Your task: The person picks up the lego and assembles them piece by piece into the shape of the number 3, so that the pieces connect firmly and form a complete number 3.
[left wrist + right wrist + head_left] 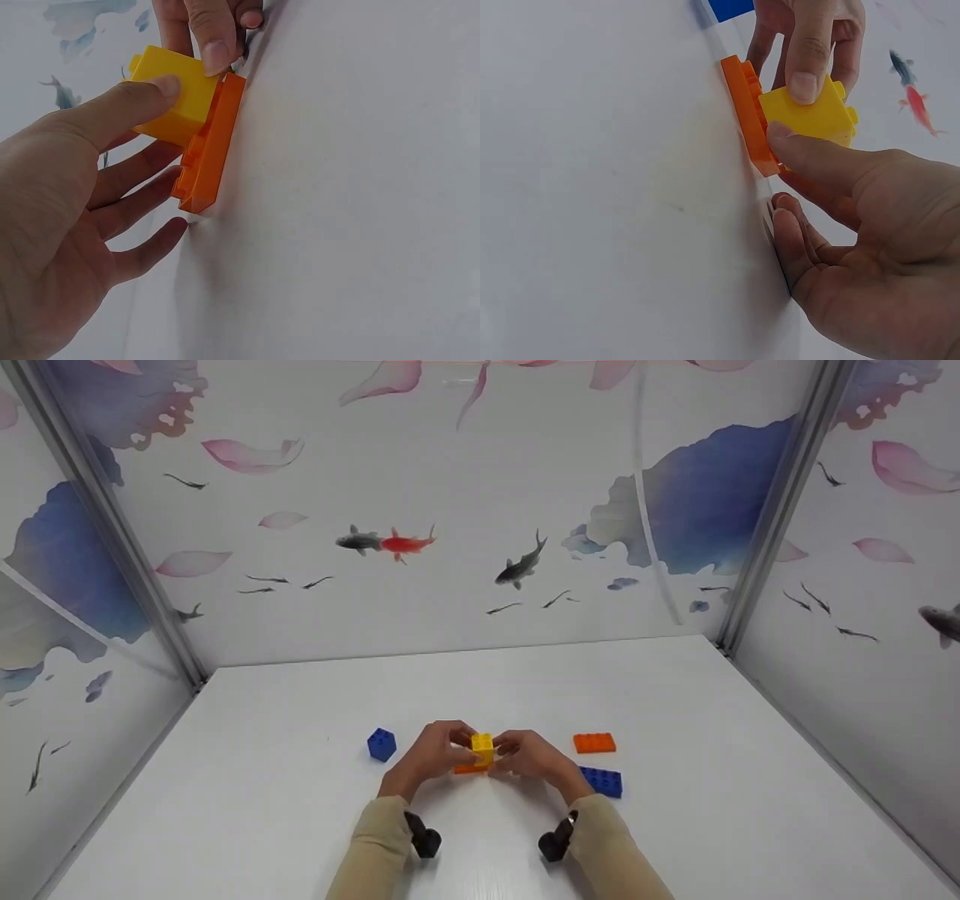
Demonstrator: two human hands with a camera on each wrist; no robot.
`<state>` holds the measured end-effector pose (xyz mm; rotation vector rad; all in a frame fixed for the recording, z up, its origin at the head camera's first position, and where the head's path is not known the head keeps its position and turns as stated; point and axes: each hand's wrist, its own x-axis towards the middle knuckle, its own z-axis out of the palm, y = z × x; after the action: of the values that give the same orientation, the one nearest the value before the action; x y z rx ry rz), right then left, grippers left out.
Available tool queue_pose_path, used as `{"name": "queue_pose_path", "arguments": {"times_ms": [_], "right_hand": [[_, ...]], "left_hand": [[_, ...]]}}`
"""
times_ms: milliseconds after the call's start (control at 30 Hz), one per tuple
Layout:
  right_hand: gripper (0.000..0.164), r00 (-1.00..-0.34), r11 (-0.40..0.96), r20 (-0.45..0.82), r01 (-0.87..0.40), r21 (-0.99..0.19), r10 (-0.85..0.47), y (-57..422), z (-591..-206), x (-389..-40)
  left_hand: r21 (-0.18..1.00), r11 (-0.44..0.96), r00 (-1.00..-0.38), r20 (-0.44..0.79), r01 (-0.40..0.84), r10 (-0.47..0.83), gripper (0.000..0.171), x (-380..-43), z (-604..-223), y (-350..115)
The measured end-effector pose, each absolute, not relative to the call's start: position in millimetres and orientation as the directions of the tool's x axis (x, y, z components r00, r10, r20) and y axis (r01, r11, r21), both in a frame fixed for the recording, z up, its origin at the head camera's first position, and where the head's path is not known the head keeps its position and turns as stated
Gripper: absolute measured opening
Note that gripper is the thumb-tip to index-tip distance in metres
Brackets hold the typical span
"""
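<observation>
A yellow building brick (176, 94) sits against the studs of a flat orange building brick (214, 154), toward its right end. Whether the two are pressed fully together, I cannot tell. My left hand (436, 751) pinches the yellow brick between its thumb and fingers, with the other fingers spread beside the orange one. From the other side, my right hand (527, 754) pinches the orange brick's end; its thumb (806, 150) also lies against the yellow brick's lower edge. The remaining right fingers are curled near the table.
On the white table (300, 825), a blue brick (382, 745) stands left of the hands. To the right lie another flat orange brick (595, 743) and a longer blue brick (604, 782), partly behind the right wrist. Printed panels (465, 607) wall the table's back and sides.
</observation>
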<state>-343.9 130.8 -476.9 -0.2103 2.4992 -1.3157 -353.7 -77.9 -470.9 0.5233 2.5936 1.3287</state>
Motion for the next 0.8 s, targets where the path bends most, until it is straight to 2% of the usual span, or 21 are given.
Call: {"name": "queue_pose_path", "arguments": {"times_ms": [800], "right_hand": [[0.041, -0.952, 0.586, -0.17, -0.012, -0.811, -0.255, 127.6, -476.2, -342.4]], "left_hand": [[0.805, 0.553, -0.931, -0.003, 0.214, 0.365, 0.023, -351.5, -474.3, -76.2]]}}
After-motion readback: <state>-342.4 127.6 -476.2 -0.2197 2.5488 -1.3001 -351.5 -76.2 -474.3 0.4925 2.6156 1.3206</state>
